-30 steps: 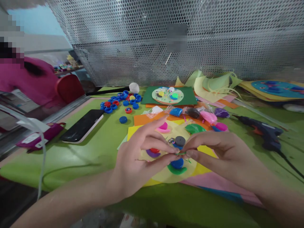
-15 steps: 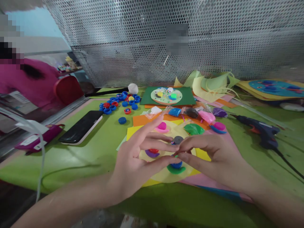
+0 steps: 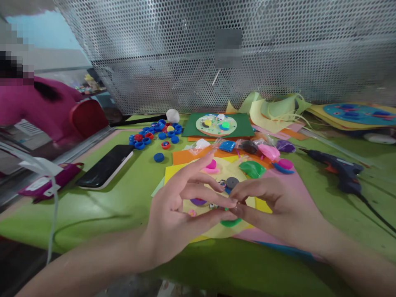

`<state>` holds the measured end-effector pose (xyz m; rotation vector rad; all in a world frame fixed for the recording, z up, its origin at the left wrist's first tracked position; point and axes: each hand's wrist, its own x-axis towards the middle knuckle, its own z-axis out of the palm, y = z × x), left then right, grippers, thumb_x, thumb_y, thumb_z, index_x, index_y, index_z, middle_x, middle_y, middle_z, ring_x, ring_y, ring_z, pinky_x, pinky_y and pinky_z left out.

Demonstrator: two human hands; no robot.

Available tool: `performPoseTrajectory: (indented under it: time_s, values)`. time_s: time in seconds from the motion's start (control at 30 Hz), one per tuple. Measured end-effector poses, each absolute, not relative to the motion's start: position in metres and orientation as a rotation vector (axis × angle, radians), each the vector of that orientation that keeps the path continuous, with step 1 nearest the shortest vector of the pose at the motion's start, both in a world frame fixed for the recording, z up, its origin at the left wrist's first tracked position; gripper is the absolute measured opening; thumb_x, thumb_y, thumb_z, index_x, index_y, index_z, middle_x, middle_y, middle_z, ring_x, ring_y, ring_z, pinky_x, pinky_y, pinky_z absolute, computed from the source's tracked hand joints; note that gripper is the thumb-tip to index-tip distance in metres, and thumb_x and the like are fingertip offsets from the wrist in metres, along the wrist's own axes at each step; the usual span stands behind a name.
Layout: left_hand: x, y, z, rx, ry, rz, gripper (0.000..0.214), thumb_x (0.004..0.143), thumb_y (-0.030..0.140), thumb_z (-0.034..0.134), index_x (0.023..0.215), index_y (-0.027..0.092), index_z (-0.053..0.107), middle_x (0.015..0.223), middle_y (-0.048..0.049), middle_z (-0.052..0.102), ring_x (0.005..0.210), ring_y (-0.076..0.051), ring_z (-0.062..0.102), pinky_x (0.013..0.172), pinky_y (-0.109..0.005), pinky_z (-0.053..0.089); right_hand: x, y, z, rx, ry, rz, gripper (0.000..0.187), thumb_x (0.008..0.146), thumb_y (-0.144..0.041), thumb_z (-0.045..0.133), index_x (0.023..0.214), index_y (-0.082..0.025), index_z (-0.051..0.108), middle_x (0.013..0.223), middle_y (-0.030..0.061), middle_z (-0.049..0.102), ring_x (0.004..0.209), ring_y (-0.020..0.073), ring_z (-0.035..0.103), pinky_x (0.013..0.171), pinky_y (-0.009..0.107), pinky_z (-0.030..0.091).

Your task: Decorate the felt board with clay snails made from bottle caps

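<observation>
My left hand (image 3: 176,210) comes in from the left with its index finger raised and its thumb and another fingertip brought close together. Those tips meet the pinched thumb and forefinger of my right hand (image 3: 275,206). Whatever lies between the fingertips is too small and covered to make out. Beneath both hands is a pale yellow paper disc (image 3: 222,232) bearing a grey cap (image 3: 232,182), a pink cap (image 3: 211,164), a purple clay crescent (image 3: 198,202) and a green clay crescent (image 3: 231,222). My fingers hide part of the disc.
Behind lie bags of coloured clay (image 3: 227,145) and a finished disc on green card (image 3: 187,131). A glue gun (image 3: 338,169) rests at right. Left are a phone (image 3: 107,167), blue and red bottle caps (image 3: 140,144) and a cable (image 3: 55,206). A person in pink (image 3: 46,107) sits beyond.
My right fingertips have shifted slightly, and my left fingers have bent a little. The blue cap by the green crescent is now hidden behind my hands; small eyes on the disc show.
</observation>
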<state>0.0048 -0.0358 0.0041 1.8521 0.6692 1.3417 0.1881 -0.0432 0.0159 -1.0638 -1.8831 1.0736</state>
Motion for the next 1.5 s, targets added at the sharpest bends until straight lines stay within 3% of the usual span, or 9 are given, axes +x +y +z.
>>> performPoseTrajectory:
  time_s: [0.3, 0.53, 0.77, 0.97, 1.07, 1.27, 1.5]
  values:
    - [0.0028, -0.0346, 0.0092, 1.753, 0.718, 1.312, 0.068, 0.067, 0.011, 0.077, 0.124, 0.034, 0.05, 0.069, 0.0066, 0.073, 0.081, -0.018, 0.065, 0.075, -0.033, 0.054, 0.1923, -0.0392, 0.0156, -1.063, -1.904, 1.09, 0.017, 0.083, -0.034, 0.055, 0.076, -0.025, 0.068, 0.076, -0.0002, 0.069, 0.068, 0.0123, 0.061, 0.062, 0.021, 0.05]
    - [0.0008, -0.0357, 0.0076, 1.71, 0.723, 1.26, 0.064, 0.079, 0.011, 0.067, 0.133, 0.031, 0.041, 0.083, 0.004, 0.075, 0.092, -0.016, 0.064, 0.086, -0.031, 0.051, 0.1921, -0.0384, 0.0159, -1.069, -1.932, 1.071, 0.017, 0.082, -0.028, 0.054, 0.076, -0.025, 0.069, 0.074, -0.0008, 0.069, 0.067, 0.0122, 0.062, 0.06, 0.02, 0.05]
    - [-0.0016, -0.0352, 0.0106, 1.582, 0.821, 1.184, 0.078, 0.064, 0.015, 0.08, 0.132, 0.027, 0.042, 0.062, 0.0046, 0.07, 0.091, -0.019, 0.06, 0.087, -0.034, 0.044, 0.1926, -0.0365, 0.0157, -1.102, -1.981, 1.102, 0.019, 0.085, -0.029, 0.05, 0.078, -0.022, 0.067, 0.076, -0.0001, 0.069, 0.07, 0.013, 0.061, 0.063, 0.023, 0.049]
    - [-0.0002, -0.0294, 0.01, 1.419, 0.864, 1.075, 0.076, 0.065, 0.021, 0.08, 0.131, 0.022, 0.043, 0.062, 0.0031, 0.068, 0.097, -0.018, 0.058, 0.087, -0.031, 0.044, 0.1924, -0.0387, 0.0153, -1.06, -2.003, 1.052, 0.016, 0.083, -0.031, 0.054, 0.078, -0.023, 0.067, 0.074, -0.0016, 0.068, 0.067, 0.011, 0.059, 0.059, 0.02, 0.047]
    - [0.0019, -0.0305, 0.0085, 1.407, 0.861, 0.983, 0.069, 0.075, 0.027, 0.073, 0.135, 0.022, 0.039, 0.071, -0.0001, 0.071, 0.101, -0.019, 0.058, 0.081, -0.031, 0.047, 0.1905, -0.0403, 0.0142, -1.045, -1.979, 1.015, 0.01, 0.079, -0.031, 0.06, 0.079, -0.023, 0.067, 0.072, -0.0028, 0.067, 0.064, 0.0098, 0.058, 0.06, 0.019, 0.047]
    - [0.0043, -0.035, 0.0026, 1.467, 0.786, 0.894, 0.06, 0.084, 0.03, 0.063, 0.137, 0.026, 0.035, 0.091, -0.0015, 0.072, 0.116, -0.017, 0.052, 0.096, -0.031, 0.043, 0.184, -0.0405, 0.0124, -1.095, -1.979, 0.818, 0.015, 0.074, -0.027, 0.062, 0.06, -0.022, 0.06, 0.059, -0.0036, 0.062, 0.057, 0.0104, 0.055, 0.052, 0.02, 0.043]
    - [0.005, -0.0381, 0.0046, 1.252, 0.619, 0.874, 0.043, 0.092, 0.028, 0.052, 0.132, 0.037, 0.039, 0.123, 0.001, 0.06, 0.1, -0.014, 0.065, 0.091, -0.027, 0.049, 0.1851, -0.0384, 0.0124, -1.096, -2.011, 0.705, 0.01, 0.075, -0.023, 0.061, 0.065, -0.02, 0.061, 0.061, -0.0032, 0.062, 0.056, 0.0091, 0.053, 0.052, 0.02, 0.042]
